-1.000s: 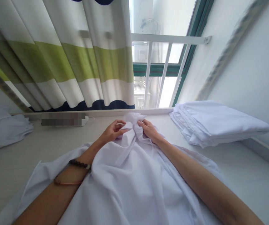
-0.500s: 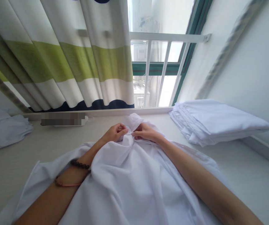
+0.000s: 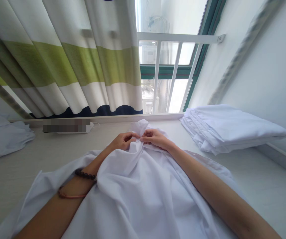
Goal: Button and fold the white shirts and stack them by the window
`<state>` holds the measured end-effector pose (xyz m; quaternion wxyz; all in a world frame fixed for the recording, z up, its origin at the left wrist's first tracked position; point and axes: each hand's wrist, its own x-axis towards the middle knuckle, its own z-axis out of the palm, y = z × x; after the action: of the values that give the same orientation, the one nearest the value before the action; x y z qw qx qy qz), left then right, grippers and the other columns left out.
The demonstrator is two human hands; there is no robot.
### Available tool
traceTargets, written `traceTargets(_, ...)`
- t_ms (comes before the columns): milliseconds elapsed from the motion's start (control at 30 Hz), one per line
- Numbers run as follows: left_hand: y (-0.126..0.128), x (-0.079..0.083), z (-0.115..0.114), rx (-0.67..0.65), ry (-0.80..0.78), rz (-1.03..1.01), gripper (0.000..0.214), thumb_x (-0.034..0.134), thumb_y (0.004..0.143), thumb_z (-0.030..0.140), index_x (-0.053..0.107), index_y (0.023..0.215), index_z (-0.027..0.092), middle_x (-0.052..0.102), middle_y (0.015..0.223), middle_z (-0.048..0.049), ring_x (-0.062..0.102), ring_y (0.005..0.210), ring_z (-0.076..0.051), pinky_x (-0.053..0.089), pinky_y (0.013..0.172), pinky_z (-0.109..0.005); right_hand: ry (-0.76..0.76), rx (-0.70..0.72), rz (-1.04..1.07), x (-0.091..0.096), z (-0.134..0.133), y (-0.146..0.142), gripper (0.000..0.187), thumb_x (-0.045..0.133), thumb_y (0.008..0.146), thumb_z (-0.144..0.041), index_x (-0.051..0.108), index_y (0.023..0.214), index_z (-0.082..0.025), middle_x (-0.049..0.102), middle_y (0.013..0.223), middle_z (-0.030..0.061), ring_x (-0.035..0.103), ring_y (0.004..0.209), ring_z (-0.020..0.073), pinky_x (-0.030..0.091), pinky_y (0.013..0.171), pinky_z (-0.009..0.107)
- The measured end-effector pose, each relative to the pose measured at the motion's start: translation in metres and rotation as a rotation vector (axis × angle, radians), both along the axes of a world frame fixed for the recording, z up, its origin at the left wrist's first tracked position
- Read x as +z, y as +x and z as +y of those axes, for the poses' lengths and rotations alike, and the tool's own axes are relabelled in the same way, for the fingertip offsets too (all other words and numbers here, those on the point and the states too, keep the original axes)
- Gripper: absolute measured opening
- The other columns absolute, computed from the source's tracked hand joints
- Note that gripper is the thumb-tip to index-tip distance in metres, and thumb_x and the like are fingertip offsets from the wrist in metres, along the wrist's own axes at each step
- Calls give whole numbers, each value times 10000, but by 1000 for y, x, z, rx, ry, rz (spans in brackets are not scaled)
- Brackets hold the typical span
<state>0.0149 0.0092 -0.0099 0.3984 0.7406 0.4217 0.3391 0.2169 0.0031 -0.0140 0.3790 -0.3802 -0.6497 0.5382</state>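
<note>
A large white cloth [image 3: 143, 192], perhaps a shirt or other garment, spreads from the bottom of the view up to my hands at the centre. Its far end is gathered into a bunch, and a small tuft sticks up beyond my fingers. My left hand [image 3: 125, 140] pinches this bunch from the left, fingers bent over it. From the right, my right hand [image 3: 155, 137] pinches it too, thumb and forefinger together. The fingertips of both hands almost meet. What exactly lies between them is too small to make out.
A folded white cloth stack [image 3: 230, 127] lies at the right by the wall. Another crumpled white cloth [image 3: 4, 137] is at the far left. A white device with a blurred face [image 3: 66, 126] sits near the curtain [image 3: 78, 63]. White railings [image 3: 175, 73] front the window.
My fingers have shifted on the gathered cloth. The left fingers reach further right over the bunch, and the right fingers have risen slightly, bringing the fingertips closer together. The stack has not moved.
</note>
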Motion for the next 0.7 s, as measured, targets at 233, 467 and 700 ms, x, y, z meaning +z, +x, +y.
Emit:
traceTargets(233,2,-2,5,35,-49,47,522,782,515,406,673,954,144,500,631,49,493,562,-109,400,569,-235,-29,-66,-79,3,-1,-2,173,657,732,-382,628,732,-212,583,595,-51,539,571,106,374,522,204)
traceTargets(467,2,1,8,17,-19,121,493,768,515,358,607,940,165,447,608,77,462,584,-112,376,578,-227,-87,-25,55,1,3,0,169,726,674,-309,635,750,-188,619,655,-46,541,582,81,398,572,198)
traceTargets(700,1,-7,8,76,337,250,331,569,601,115,615,925,171,415,636,66,427,601,-104,378,611,-213,-207,27,192,-5,10,4,279,792,570,-224,641,803,-202,666,736,-33,594,675,105,434,649,215)
